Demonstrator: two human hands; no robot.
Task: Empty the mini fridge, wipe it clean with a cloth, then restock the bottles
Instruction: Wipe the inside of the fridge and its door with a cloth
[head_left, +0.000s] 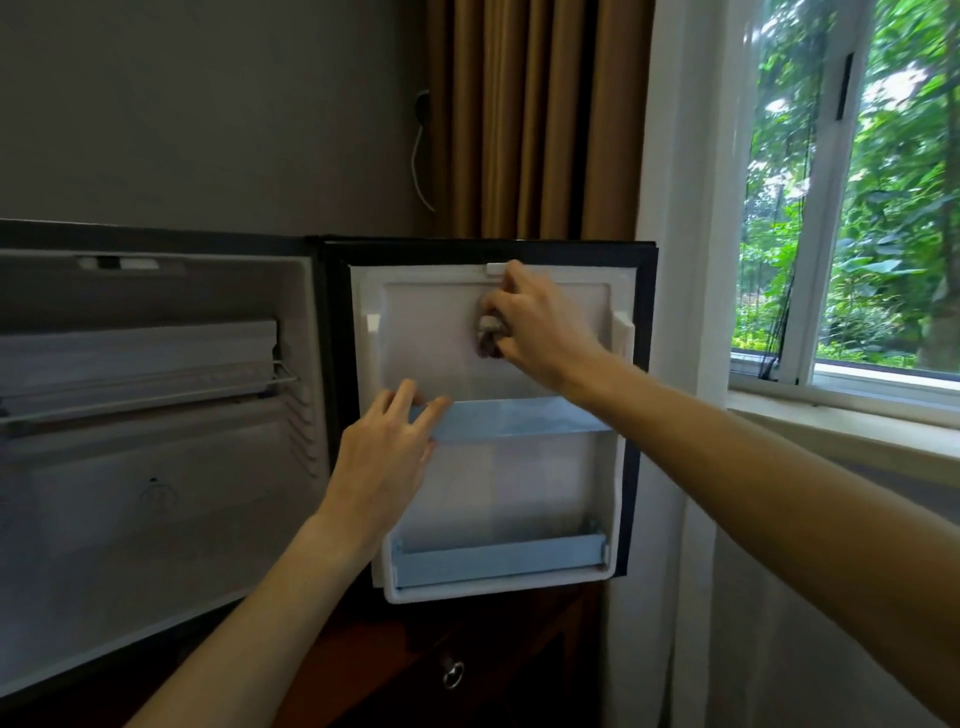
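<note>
The mini fridge (156, 467) stands open at the left, its white inside holding a wire shelf (156, 389) and no bottles. Its door (519, 519) is swung open to the right, inner side facing me. My right hand (540, 327) grips a bunched grey cloth (489, 338) and holds it against the upper door panel. My left hand (384, 457) rests with fingers spread on the left end of the upper blue door shelf (519, 418). A lower blue door shelf (498, 558) is empty. No bottles are in view.
A dark wooden cabinet with a round metal knob (453, 674) sits under the fridge. Brown curtains (535, 119) hang behind the door, with a white sheer curtain (675, 312) and a window sill (841, 395) to the right. A white cable (418, 156) hangs on the wall.
</note>
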